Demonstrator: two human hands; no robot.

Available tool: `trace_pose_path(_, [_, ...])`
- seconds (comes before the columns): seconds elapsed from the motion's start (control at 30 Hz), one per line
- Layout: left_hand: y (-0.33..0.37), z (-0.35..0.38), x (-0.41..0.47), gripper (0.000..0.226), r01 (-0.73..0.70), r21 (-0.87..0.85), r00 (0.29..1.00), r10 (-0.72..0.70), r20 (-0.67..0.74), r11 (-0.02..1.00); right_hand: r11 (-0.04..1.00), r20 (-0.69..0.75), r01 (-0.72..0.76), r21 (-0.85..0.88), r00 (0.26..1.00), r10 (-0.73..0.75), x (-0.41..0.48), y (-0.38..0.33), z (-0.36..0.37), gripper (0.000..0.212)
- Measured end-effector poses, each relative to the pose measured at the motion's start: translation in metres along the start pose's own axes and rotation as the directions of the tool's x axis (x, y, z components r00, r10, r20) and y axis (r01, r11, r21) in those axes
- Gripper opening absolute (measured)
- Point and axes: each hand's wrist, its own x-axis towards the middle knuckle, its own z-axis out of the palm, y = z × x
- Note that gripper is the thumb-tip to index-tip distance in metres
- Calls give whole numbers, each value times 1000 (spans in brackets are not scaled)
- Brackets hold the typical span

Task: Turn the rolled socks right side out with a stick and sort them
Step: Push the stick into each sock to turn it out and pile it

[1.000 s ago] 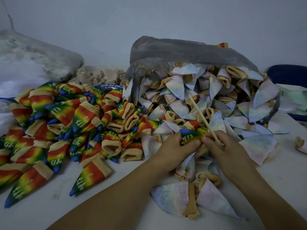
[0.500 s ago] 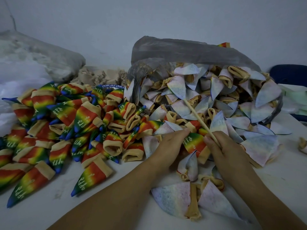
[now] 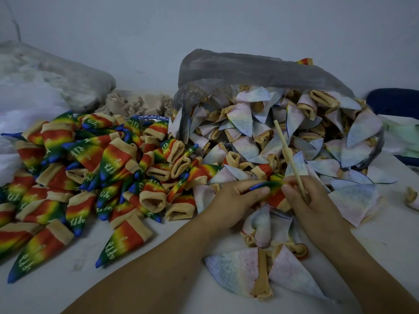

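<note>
1. From my remote seat, the rainbow pile (image 3: 102,168) of socks already turned lies on the table (image 3: 56,288), at 9 o'clock from the hands. I judge the sock in hand belongs there.
2. The left hand (image 3: 235,198) is curled round the toe end of the rainbow sock (image 3: 271,186), pinching it between thumb and fingers. The sock sits at mid-view, just above the loose pale socks.
3. Risk first. If that pinch slackens, I expect the sock to fall among the unturned ones directly under it and the sort to get muddled. I also cannot see the tan cuff fully, so it may be bunched and want smoothing.
4. The sock's blue toe points to 9 o'clock. Its long axis runs from there toward 4 o'clock, where the cuff meets the other hand.
5. The stick (image 3: 290,159) is clenched low down in the right hand (image 3: 315,202), whose thumb touches the sock. Its free end points to 11 o'clock, so its axis runs 11 to 5. A careless swing of that end could flick socks off the heap behind it.
6. At 1 o'clock the pale pile (image 3: 244,114) spills from the plastic bag (image 3: 249,66). It looks large, so much work remains.
</note>
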Motion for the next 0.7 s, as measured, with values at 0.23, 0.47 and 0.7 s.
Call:
trace_pose_path(0.23, [0,3,0,16,-13,-5,999,13,-30,1000,1000,-17,25,-12,1000,-25,2,1,-1,5])
trace_pose_path(0.47, [0,0,0,31,-4,171,996,19,-88,985,999,-22,-11,49,1000,13,-1,-4,-5,11])
trace_pose_path(0.7, [20,-28,12,62,-193,-536,931,-19,-365,822,994,-85,-105,43,990,108,-2,-5,-7,18])
